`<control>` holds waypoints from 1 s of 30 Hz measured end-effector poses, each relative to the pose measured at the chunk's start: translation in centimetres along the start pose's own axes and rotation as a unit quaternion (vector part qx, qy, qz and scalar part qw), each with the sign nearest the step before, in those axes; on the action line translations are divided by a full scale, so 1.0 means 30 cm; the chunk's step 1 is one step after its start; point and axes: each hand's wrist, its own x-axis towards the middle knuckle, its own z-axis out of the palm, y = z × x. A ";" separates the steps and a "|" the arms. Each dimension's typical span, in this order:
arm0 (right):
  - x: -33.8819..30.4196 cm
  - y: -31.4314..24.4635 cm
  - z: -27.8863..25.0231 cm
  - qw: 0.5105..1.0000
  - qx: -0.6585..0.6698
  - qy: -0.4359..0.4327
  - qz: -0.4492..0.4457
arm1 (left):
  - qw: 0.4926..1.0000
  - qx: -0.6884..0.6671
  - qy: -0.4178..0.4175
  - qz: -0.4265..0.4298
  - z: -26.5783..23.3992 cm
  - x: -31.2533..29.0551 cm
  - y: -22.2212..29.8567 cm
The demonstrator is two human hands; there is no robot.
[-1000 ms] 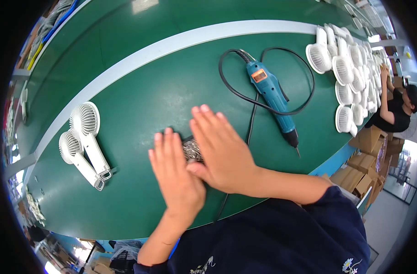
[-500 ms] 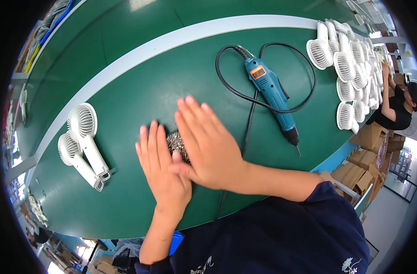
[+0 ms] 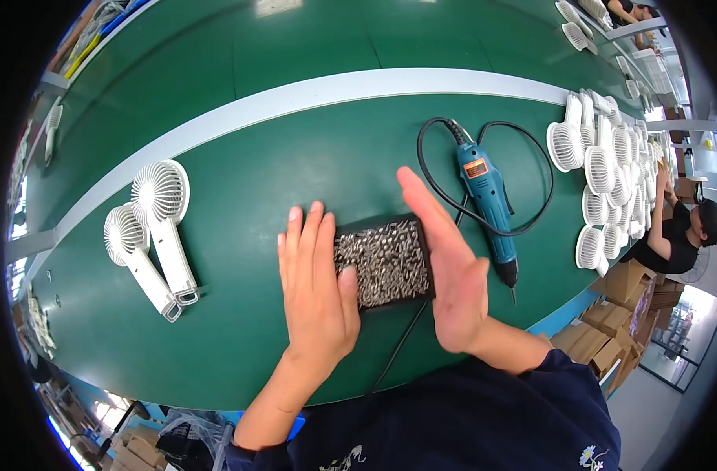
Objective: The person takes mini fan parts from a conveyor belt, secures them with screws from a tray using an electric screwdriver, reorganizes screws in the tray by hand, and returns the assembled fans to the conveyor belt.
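Note:
A small black tray (image 3: 384, 261) filled with silver screws lies on the green table (image 3: 248, 165). My left hand (image 3: 315, 294) lies flat against the tray's left side, fingers apart, thumb resting on the screws. Along the tray's right edge my right hand (image 3: 445, 271) stands on its side, fingers straight and together. Neither hand grips anything.
A blue electric screwdriver (image 3: 488, 206) with a looped black cable lies just right of my right hand. Two white handheld fans (image 3: 150, 235) lie at the left. Several more white fans (image 3: 602, 169) crowd the right end, where another person (image 3: 676, 228) works. Cardboard boxes (image 3: 610, 322) stand below the table edge.
Both hands had covered the tray, palms down. They have spread apart to its left and right sides, so the screws now show between them.

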 end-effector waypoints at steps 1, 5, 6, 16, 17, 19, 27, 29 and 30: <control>-0.001 -0.032 0.015 1.000 -0.006 -0.019 0.021 | 1.000 -0.011 -0.002 -0.009 -0.012 -0.018 -0.004; -0.004 -0.086 0.038 0.999 0.023 -0.037 0.004 | 0.995 -0.092 0.027 -0.008 -0.016 -0.050 -0.017; 0.013 -0.100 0.042 0.999 0.015 -0.051 0.009 | 0.994 -0.100 0.039 -0.007 -0.010 -0.034 -0.016; 0.047 -0.071 0.068 0.998 0.052 -0.022 0.000 | 0.996 -0.079 0.042 0.012 -0.025 0.028 -0.058; 0.020 -0.074 0.069 0.999 0.050 -0.018 0.000 | 0.996 -0.081 0.031 0.015 -0.023 0.016 -0.060; -0.025 -0.046 0.077 0.996 0.091 0.002 -0.006 | 0.996 -0.086 0.022 0.021 -0.022 -0.012 -0.056; -0.044 -0.019 0.080 0.994 0.108 0.027 -0.017 | 0.998 -0.046 0.020 0.025 -0.027 0.009 -0.056; -0.049 0.001 0.086 0.994 0.095 0.056 -0.018 | 0.998 -0.033 0.003 0.054 -0.027 0.020 -0.053; -0.049 0.004 0.093 0.993 0.083 0.084 -0.018 | 0.997 -0.032 -0.004 0.069 -0.032 0.051 -0.065</control>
